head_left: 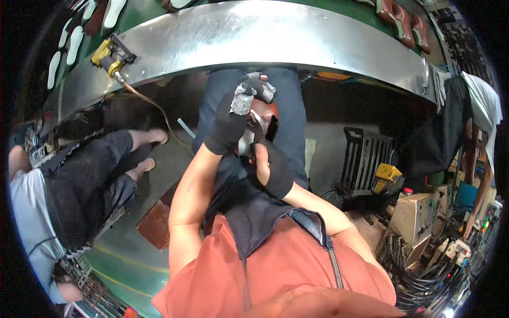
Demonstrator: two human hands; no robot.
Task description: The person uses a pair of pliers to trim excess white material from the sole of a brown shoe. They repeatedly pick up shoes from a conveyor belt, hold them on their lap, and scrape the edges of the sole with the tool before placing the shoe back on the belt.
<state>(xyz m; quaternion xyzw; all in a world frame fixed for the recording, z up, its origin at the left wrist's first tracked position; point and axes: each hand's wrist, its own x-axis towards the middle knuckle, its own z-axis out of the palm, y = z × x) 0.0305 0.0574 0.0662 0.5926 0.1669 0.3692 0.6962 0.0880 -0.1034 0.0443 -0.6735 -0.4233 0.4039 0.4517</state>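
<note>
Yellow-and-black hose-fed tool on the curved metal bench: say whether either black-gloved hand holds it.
No: the tool lies apart from the left hand and right hand, both at the shiny brown shoe.

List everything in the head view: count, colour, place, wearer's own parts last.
Shoe piece: 1, reddish brown, centre
Bench: 1, silver, across top
Tool: 1, yellow and black, bench left
Hose: 1, brownish, below tool
Soles: several, white, upper left
Shoes: several, reddish brown, upper right
Person: 1, pale top, left
Box: 1, brown, lower left
Rack: 1, black, centre right
Block: 1, yellow, beside rack
Control box: 1, beige, lower right
Cables: many, black, lower right
Cloths: several, black, white, far right
Shirt: 1, salmon, bottom
Left grip: 1, gloved black, on shoe piece
Right grip: 1, gloved black, below left grip
</note>
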